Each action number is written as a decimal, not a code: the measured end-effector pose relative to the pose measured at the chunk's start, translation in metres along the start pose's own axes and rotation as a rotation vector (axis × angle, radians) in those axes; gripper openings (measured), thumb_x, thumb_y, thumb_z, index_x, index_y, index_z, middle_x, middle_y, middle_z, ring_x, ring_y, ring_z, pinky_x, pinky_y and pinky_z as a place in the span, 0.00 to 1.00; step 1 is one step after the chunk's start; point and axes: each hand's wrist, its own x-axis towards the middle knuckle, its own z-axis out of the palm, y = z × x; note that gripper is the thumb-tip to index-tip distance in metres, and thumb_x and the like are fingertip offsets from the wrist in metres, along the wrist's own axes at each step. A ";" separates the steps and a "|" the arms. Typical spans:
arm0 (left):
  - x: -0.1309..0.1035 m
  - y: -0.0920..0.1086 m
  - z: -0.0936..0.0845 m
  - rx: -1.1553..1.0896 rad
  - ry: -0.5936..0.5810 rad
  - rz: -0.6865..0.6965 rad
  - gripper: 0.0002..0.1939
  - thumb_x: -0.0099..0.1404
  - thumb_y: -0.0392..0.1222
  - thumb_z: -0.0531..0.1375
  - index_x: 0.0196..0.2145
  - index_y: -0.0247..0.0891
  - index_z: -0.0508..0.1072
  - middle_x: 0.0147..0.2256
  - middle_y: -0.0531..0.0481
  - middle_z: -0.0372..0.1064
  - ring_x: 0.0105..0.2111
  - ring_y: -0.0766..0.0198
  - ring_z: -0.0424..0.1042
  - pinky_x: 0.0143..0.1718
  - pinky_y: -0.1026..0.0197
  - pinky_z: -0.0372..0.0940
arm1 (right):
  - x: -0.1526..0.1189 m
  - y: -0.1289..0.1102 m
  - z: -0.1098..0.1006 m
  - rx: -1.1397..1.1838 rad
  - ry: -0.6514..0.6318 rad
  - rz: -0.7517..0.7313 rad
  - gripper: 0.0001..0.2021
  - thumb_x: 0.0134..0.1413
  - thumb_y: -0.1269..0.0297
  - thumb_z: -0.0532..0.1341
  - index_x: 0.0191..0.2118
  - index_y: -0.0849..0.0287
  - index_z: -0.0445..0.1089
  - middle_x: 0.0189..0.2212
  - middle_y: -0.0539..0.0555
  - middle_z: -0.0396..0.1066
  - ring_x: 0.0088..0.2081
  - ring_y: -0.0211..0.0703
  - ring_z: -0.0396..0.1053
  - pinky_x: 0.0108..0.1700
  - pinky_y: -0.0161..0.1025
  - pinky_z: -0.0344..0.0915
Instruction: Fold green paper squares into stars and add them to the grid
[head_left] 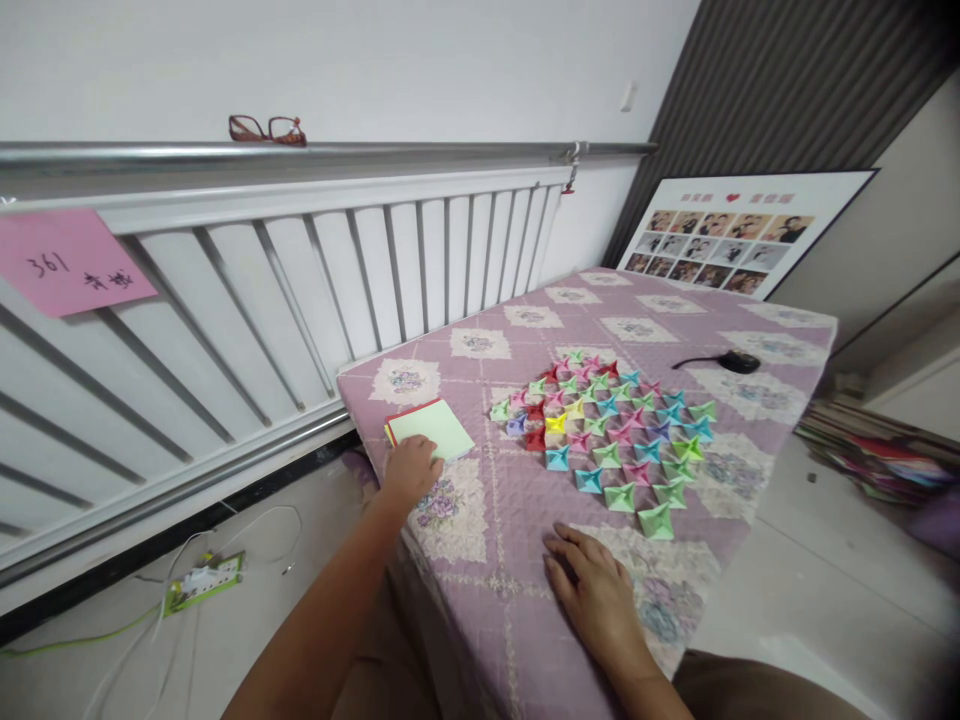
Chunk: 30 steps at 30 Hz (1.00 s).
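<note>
At the left side of the table, a stack of square origami paper [442, 425] has a light green sheet on top and red and yellow edges showing beneath. My left hand [412, 468] is on its near left corner, fingers bunched together on the green sheet; the thumb is hard to make out. My right hand [596, 590] rests palm down on the tablecloth, fingers loosely apart and holding nothing. Beyond it, many small folded paper pieces [607, 425] in green, pink, blue, red, yellow and purple stand in diagonal rows. The nearest is a green folded piece [657, 521].
A purple quilted tablecloth [517, 540] covers the table, with a black corded object [739, 361] at its right. A white radiator [360, 270] lines the left, glasses [268, 130] on the pipe above. A power strip [206, 583] lies on the floor; a photo board [720, 235] leans behind.
</note>
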 end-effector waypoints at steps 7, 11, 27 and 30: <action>0.000 0.004 0.002 0.029 0.006 -0.022 0.14 0.60 0.46 0.58 0.43 0.39 0.69 0.44 0.43 0.66 0.47 0.53 0.64 0.47 0.54 0.59 | 0.000 0.001 0.001 0.009 0.007 0.003 0.11 0.55 0.57 0.55 0.40 0.48 0.72 0.48 0.51 0.70 0.50 0.49 0.65 0.46 0.48 0.60; 0.001 0.004 0.002 0.024 0.011 -0.032 0.13 0.61 0.46 0.58 0.43 0.39 0.70 0.43 0.44 0.66 0.46 0.53 0.64 0.47 0.54 0.59 | 0.000 0.000 0.001 0.010 0.004 0.010 0.11 0.55 0.57 0.54 0.40 0.48 0.72 0.48 0.51 0.70 0.50 0.49 0.65 0.47 0.49 0.60; 0.006 0.000 -0.003 -0.089 0.013 -0.046 0.12 0.64 0.41 0.53 0.42 0.38 0.72 0.43 0.46 0.70 0.47 0.60 0.66 0.51 0.60 0.58 | 0.000 -0.001 -0.003 0.023 -0.016 0.028 0.12 0.55 0.57 0.54 0.40 0.49 0.73 0.49 0.52 0.70 0.51 0.49 0.65 0.47 0.48 0.59; 0.007 0.001 -0.004 -0.097 0.001 -0.054 0.11 0.64 0.41 0.53 0.41 0.38 0.72 0.43 0.47 0.71 0.46 0.60 0.67 0.50 0.60 0.59 | 0.000 -0.002 -0.003 0.028 -0.022 0.025 0.12 0.56 0.57 0.54 0.40 0.49 0.73 0.49 0.53 0.70 0.51 0.50 0.64 0.47 0.49 0.59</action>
